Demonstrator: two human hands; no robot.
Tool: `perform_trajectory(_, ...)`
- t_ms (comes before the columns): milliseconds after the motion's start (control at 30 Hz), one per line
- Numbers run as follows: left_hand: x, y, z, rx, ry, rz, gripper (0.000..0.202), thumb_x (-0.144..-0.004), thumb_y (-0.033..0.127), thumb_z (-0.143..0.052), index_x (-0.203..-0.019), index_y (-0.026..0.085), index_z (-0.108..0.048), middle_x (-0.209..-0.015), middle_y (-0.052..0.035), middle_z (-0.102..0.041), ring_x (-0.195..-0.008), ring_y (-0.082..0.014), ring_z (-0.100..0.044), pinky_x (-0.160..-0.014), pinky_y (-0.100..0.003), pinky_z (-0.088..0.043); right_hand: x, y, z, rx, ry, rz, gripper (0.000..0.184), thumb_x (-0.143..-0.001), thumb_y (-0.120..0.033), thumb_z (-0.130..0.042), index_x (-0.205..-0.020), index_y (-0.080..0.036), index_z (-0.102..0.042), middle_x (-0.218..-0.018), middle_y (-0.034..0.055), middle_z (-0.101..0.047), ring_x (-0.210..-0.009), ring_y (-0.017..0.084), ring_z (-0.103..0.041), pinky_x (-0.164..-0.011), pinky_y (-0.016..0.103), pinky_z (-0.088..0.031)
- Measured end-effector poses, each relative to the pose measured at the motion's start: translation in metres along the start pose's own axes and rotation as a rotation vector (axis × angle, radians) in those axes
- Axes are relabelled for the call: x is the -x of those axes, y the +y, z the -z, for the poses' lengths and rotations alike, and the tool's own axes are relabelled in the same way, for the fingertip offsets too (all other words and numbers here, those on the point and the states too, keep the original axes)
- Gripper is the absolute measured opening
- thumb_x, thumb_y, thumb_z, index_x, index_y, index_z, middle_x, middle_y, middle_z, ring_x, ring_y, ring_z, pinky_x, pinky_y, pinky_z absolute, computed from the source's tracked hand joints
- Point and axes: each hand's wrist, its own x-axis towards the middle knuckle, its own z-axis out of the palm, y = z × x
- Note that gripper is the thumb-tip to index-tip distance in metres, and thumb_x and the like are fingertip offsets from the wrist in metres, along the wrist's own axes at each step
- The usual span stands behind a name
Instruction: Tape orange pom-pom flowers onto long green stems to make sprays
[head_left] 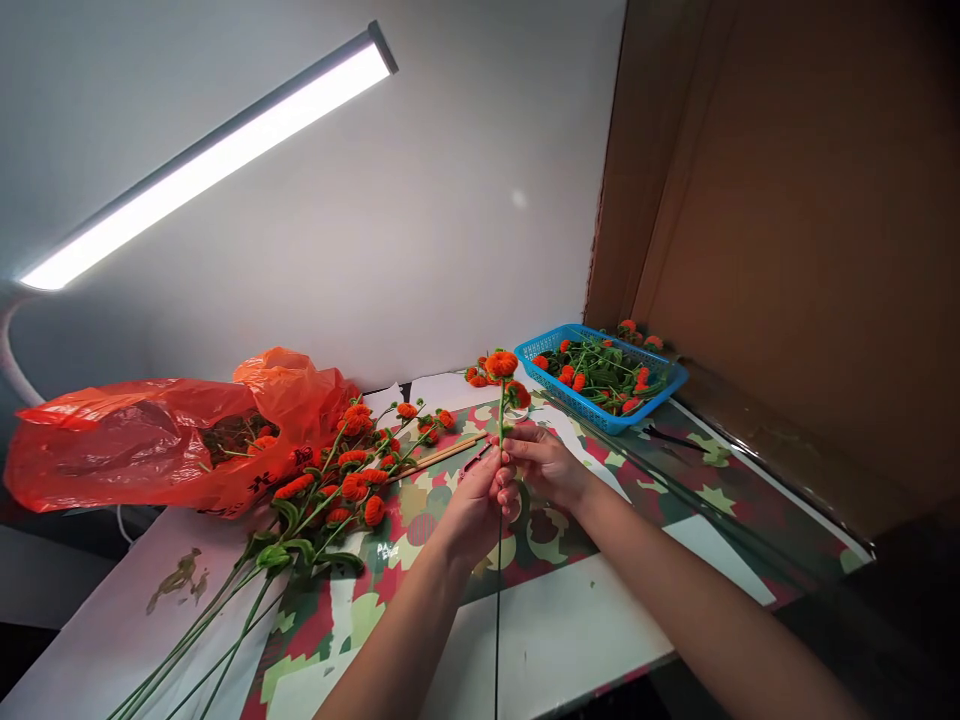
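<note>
Bare forearms (pixel 397 640) reach past my camera. Left to right, I see a red plastic bag (pixel 142 440), orange chenille flowers (pixel 354 487), the left hand (pixel 478 494) gripping an upright flower stem (pixel 501 408) above the table, the right hand (pixel 551 466) pinching it slightly higher, a blue basket (pixel 616 424).

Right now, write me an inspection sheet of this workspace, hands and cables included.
Surface: patterned cover with white sheets.
Job's things: orange-flowered stem, held upright; flower sprays beside the orange bag; blue basket holding more flowers.
Clutter: wooden sticks; dark tool beside the basket, type unclear.
Hands: left hand grips the stem; right hand pinches it slightly higher.
Cables: short white strand below the bag, possibly a cable.
Surroundings: lit lamp, white wall, brown cardboard.
</note>
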Motion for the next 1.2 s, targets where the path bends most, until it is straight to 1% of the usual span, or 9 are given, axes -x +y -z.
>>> perform_trajectory(233, 0.007, -0.001, 0.001, -0.703, 0.311, -0.595, 0.026, -0.067, 0.038, -0.072, -0.074, 0.014, -0.068, -0.061, -0.0008, -0.064, -0.049, -0.0110, -0.059, -0.049, -0.021, -0.045, -0.005, 0.002, 0.003, 0.065, 0.094, 0.106, 0.020, -0.058, -0.030, -0.079, -0.063, -0.015, -0.067, -0.058, -0.0021, -0.058, -0.055, 0.007, -0.048, -0.055, 0.022, -0.039)
perform_trajectory(300, 0.011, 0.001, -0.002, -0.794, 0.325, -0.668, 0.022, -0.068, 0.036, -0.070, -0.073, 0.015, -0.069, -0.060, -0.0010, -0.065, -0.051, -0.0128, -0.061, -0.050, -0.021, -0.045, -0.005, 0.002, 0.004, 0.112, 0.098, 0.123, 0.020, -0.060, -0.031, -0.079, -0.064, -0.015, -0.067, -0.059, -0.0018, -0.059, -0.057, 0.008, -0.049, -0.057, 0.023, -0.039)
perform_trajectory(400, 0.010, 0.004, -0.003, -0.611, 0.251, -0.552, 0.022, -0.068, 0.035, -0.070, -0.069, 0.014, -0.067, -0.055, 0.0002, -0.061, -0.046, -0.0099, -0.056, -0.044, -0.019, -0.042, -0.005, 0.004, 0.005, 0.143, 0.089, 0.147, 0.019, -0.062, -0.031, -0.078, -0.065, -0.015, -0.067, -0.059, -0.0022, -0.058, -0.056, 0.008, -0.047, -0.056, 0.023, -0.037)
perform_trajectory(600, 0.003, 0.006, 0.000, 0.067, 0.048, -0.091, 0.020, -0.061, 0.021, -0.076, -0.066, 0.011, -0.059, -0.051, 0.0050, -0.050, -0.036, 0.0015, -0.038, -0.035, -0.007, -0.031, -0.007, 0.008, 0.006, -0.030, -0.011, 0.059, 0.024, -0.053, -0.031, -0.083, -0.065, -0.016, -0.068, -0.062, -0.0026, -0.063, -0.060, 0.008, -0.054, -0.063, 0.024, -0.041)
perform_trajectory(700, 0.002, 0.004, 0.001, 0.111, 0.039, -0.010, 0.016, -0.067, 0.021, -0.072, -0.068, 0.012, -0.058, -0.053, 0.0052, -0.050, -0.036, 0.0020, -0.038, -0.034, -0.007, -0.030, -0.007, 0.006, 0.011, -0.044, 0.031, -0.020, 0.029, -0.047, -0.029, -0.085, -0.065, -0.016, -0.067, -0.062, -0.0035, -0.062, -0.060, 0.008, -0.054, -0.063, 0.023, -0.040)
perform_trajectory(767, 0.003, 0.001, 0.001, -0.052, 0.091, -0.049, 0.019, -0.068, 0.027, -0.072, -0.069, 0.011, -0.061, -0.054, 0.0032, -0.054, -0.038, -0.0006, -0.044, -0.036, -0.010, -0.035, -0.006, 0.005, 0.015, 0.000, 0.046, -0.029, 0.028, -0.048, -0.029, -0.085, -0.063, -0.016, -0.065, -0.061, -0.0035, -0.061, -0.059, 0.008, -0.053, -0.062, 0.022, -0.039)
perform_trajectory(967, 0.009, -0.005, 0.005, -0.767, 0.323, -0.552, 0.023, -0.067, 0.034, -0.072, -0.079, 0.015, -0.069, -0.068, -0.0048, -0.068, -0.059, -0.0157, -0.065, -0.055, -0.023, -0.050, -0.007, 0.004, 0.017, 0.217, 0.117, 0.041, 0.026, -0.055, -0.033, -0.080, -0.061, -0.015, -0.063, -0.056, -0.0044, -0.053, -0.053, 0.006, -0.043, -0.053, 0.022, -0.031)
perform_trajectory(1067, 0.008, -0.003, 0.006, -0.715, 0.286, -0.533, 0.021, -0.070, 0.035, -0.068, -0.072, 0.015, -0.068, -0.059, -0.0027, -0.065, -0.053, -0.0141, -0.062, -0.050, -0.022, -0.048, -0.006, 0.003, 0.014, 0.250, 0.124, 0.053, 0.025, -0.056, -0.034, -0.080, -0.061, -0.014, -0.065, -0.056, -0.0038, -0.053, -0.053, 0.006, -0.042, -0.052, 0.023, -0.030)
perform_trajectory(1200, 0.003, 0.000, 0.004, -0.298, 0.170, -0.339, 0.023, -0.061, 0.032, -0.075, -0.070, 0.013, -0.065, -0.056, 0.0010, -0.061, -0.046, -0.0070, -0.055, -0.045, -0.016, -0.044, -0.004, 0.003, 0.011, 0.167, 0.065, 0.048, 0.024, -0.059, -0.036, -0.078, -0.063, -0.014, -0.067, -0.057, -0.0025, -0.057, -0.054, 0.008, -0.046, -0.055, 0.024, -0.035)
